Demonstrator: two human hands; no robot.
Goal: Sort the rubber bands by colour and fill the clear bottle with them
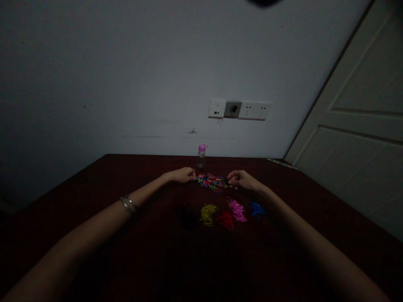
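Observation:
A mixed heap of small coloured rubber bands [212,182] lies on the dark table in front of me. My left hand [184,174] is closed at the heap's left edge, its fingertips pressed together; what they pinch is too small to make out. At the right edge my right hand [242,179] has its fingers bent inward, thumb and forefinger close together by the bands. Anything between them is lost in the dim light. Nearer to me lie separate piles: yellow bands [208,214], red bands [226,220], pink bands [237,210], blue bands [257,209] and a barely visible black pile [186,214].
A clear bottle [201,157] with a pink cap stands just behind the heap. The dark red table [141,161] meets a pale wall [141,84] carrying socket plates [254,111]. A panelled door [355,105] rises along the right side. The light is very dim.

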